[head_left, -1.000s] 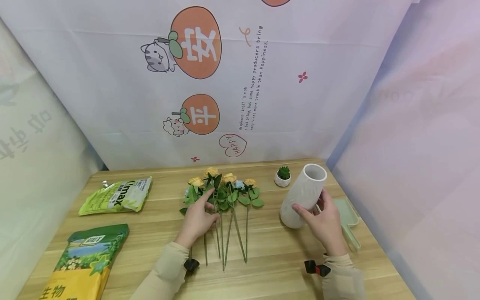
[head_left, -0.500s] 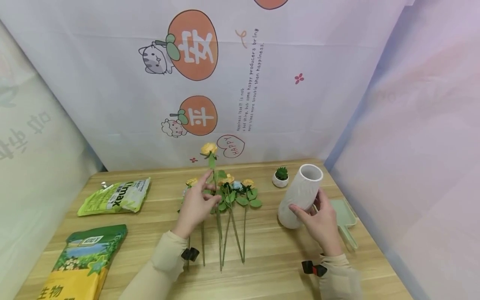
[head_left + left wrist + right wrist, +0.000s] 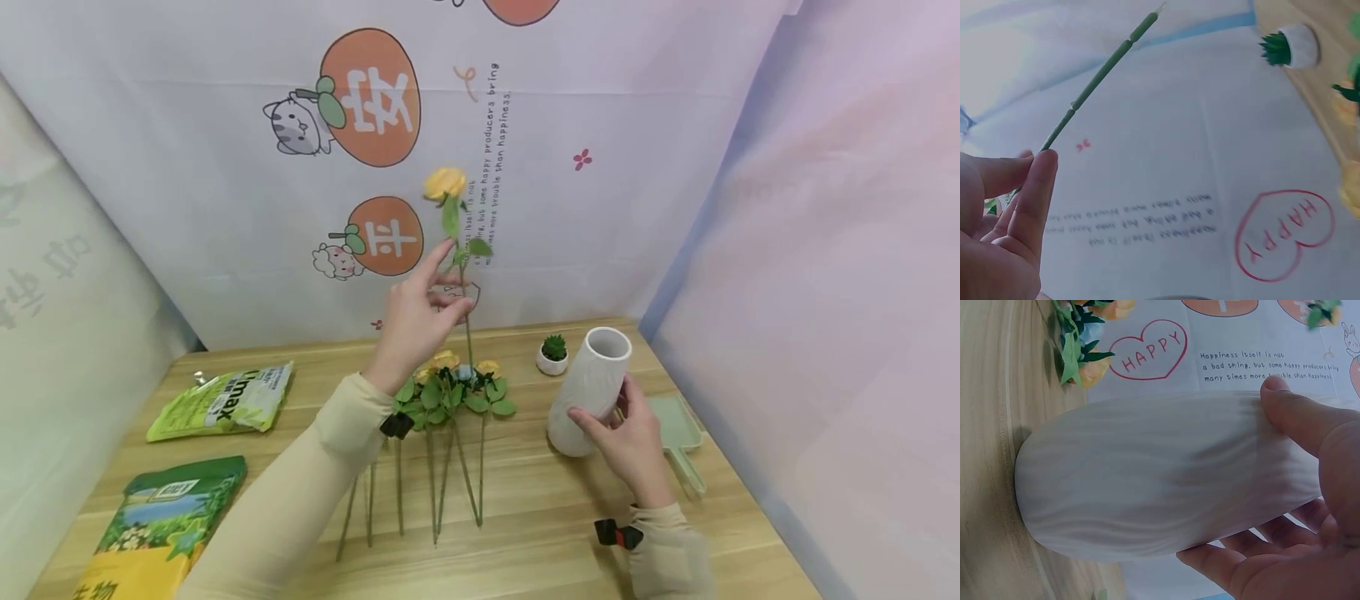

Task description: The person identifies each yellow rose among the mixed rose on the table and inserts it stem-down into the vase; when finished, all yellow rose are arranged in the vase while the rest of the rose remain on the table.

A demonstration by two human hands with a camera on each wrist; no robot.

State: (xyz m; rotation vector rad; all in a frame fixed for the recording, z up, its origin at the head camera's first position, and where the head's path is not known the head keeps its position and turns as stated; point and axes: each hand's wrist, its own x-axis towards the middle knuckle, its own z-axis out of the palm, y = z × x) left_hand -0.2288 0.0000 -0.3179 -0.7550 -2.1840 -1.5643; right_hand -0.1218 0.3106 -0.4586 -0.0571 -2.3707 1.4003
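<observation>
My left hand (image 3: 422,321) pinches the green stem of a yellow rose (image 3: 446,183), held upright above the other flowers. In the left wrist view the stem (image 3: 1100,76) runs up from between thumb and fingers to its cut end. Below lie several more yellow and blue flowers (image 3: 435,396) on the table, stems toward me. My right hand (image 3: 626,442) grips a white ridged vase (image 3: 588,396), thumb on the near side and fingers round the far side. The vase stands on the table, mouth up. In the right wrist view the vase (image 3: 1135,475) fills the middle.
A small potted succulent (image 3: 552,355) stands behind the vase. A pale green dustpan-like tool (image 3: 677,427) lies right of it. At left lie a green-and-white bag (image 3: 225,404) and a yellow-green bag (image 3: 161,525). A printed cloth (image 3: 600,92) hangs behind the wooden table (image 3: 525,550).
My left hand has lifted one yellow rose from the bunch, upward and a little to the right. The right hand keeps its grip on the vase, which stays in place.
</observation>
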